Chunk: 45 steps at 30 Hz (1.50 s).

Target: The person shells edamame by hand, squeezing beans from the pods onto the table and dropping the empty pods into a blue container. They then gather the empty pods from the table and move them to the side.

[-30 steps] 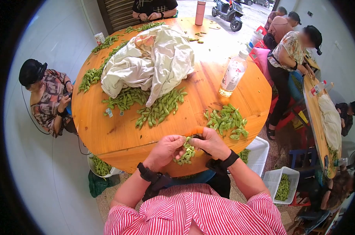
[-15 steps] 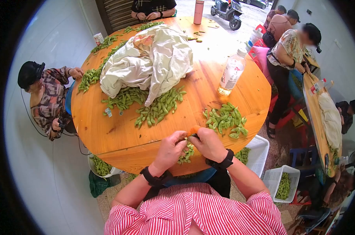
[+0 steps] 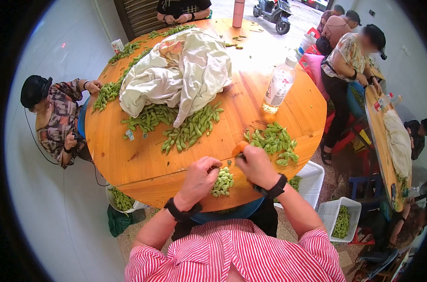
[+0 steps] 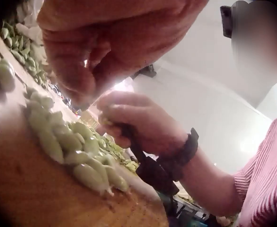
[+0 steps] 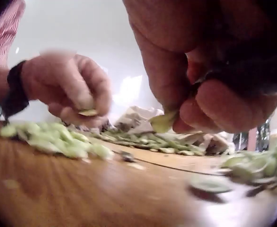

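My left hand (image 3: 200, 177) is above the near table edge, thumb and fingertips pinching a small green bean piece (image 5: 87, 112). Just right of it, my right hand (image 3: 257, 165) pinches the end of a green soybean pod (image 5: 163, 122). Something orange (image 3: 240, 148) shows at the right index finger, and a dark object lies within that hand, mostly hidden. Between the hands, a small pile of shelled green beans (image 3: 223, 182) rests on the wood. A heap of green pods (image 3: 272, 141) lies just beyond the right hand.
On the round wooden table (image 3: 138, 162) lie a white cloth (image 3: 175, 70) over more pods (image 3: 194, 129), a drink bottle (image 3: 279, 87) and a pink flask (image 3: 238, 13). White baskets (image 3: 339, 220) stand at lower right. A person (image 3: 58, 117) sits at left, others at right.
My hands were together over the beans and have moved apart, the right one towards the pod heap. The bean pile is now uncovered. The person at left has reached onto the table.
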Each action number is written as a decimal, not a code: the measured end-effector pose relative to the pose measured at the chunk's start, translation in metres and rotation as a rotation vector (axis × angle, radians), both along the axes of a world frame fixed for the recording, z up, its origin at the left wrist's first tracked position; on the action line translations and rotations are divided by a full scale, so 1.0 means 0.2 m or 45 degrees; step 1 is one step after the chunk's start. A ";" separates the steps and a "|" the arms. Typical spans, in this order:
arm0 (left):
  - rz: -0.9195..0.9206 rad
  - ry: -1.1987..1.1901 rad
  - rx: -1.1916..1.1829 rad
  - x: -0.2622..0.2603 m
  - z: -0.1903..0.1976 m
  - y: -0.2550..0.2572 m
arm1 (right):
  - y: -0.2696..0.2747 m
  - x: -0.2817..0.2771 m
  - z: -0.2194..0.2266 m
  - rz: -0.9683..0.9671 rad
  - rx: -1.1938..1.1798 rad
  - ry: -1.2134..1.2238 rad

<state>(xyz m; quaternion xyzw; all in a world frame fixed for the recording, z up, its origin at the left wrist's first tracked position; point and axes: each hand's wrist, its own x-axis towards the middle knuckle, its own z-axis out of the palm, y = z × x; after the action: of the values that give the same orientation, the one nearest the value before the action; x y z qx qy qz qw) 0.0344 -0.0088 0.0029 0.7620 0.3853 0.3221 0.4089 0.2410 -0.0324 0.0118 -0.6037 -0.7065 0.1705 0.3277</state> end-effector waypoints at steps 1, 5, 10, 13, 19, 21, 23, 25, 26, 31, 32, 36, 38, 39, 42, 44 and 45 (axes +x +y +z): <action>-0.020 0.088 0.061 -0.01 0.03 -0.01 | 0.02 0.05 -0.01 -0.022 0.016 -0.082; -0.210 0.149 0.087 -0.06 0.03 -0.01 | 0.02 0.18 0.08 -0.139 -0.005 -0.406; -0.018 0.120 0.120 -0.06 0.09 0.15 | 0.01 0.17 0.11 -0.286 0.177 -0.401; 0.174 0.331 0.349 -0.04 0.12 0.34 | -0.02 0.11 0.05 -0.175 0.154 -0.181; 0.313 0.911 0.506 -0.01 0.06 0.53 | -0.05 0.00 -0.06 0.189 -0.055 -0.082; 0.304 0.931 0.523 -0.02 0.01 0.55 | -0.06 -0.01 -0.03 0.133 -0.015 -0.017; 0.312 0.803 0.520 -0.06 -0.04 0.55 | -0.06 0.00 -0.03 0.080 0.016 0.050; 0.342 0.696 0.532 -0.10 -0.02 0.53 | -0.05 0.02 -0.05 0.068 -0.076 0.047; 0.370 0.586 0.543 -0.11 -0.01 0.52 | -0.04 0.03 -0.05 0.068 -0.075 0.050; 0.197 -0.129 -0.488 -0.09 0.11 0.34 | -0.03 -0.05 0.07 0.079 0.034 0.252; 0.110 -0.289 -0.636 -0.08 0.13 0.30 | -0.02 -0.06 0.09 0.071 0.031 0.251; 0.062 -0.275 -0.736 -0.03 0.13 0.15 | -0.01 -0.10 0.13 0.001 -0.094 0.408; 0.058 -0.284 -0.745 -0.01 0.09 0.12 | -0.02 -0.10 0.13 -0.013 -0.118 0.460; 0.048 -0.230 -0.613 0.00 0.07 0.11 | -0.02 -0.10 0.12 0.001 -0.107 0.417; 0.006 -0.172 -0.399 0.00 0.04 0.10 | -0.02 -0.08 0.09 0.023 -0.105 0.363; -0.030 -0.030 -0.201 0.01 0.10 0.08 | -0.02 -0.07 0.09 0.026 -0.111 0.350; -0.033 -0.029 -0.202 0.02 0.10 0.08 | -0.03 -0.07 0.10 0.025 -0.125 0.357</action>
<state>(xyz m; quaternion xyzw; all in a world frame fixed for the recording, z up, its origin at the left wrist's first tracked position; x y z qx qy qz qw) 0.0375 0.0074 0.0234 0.7284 0.3949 0.2941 0.4764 0.2264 -0.0385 0.0323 -0.5824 -0.6504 0.2908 0.3914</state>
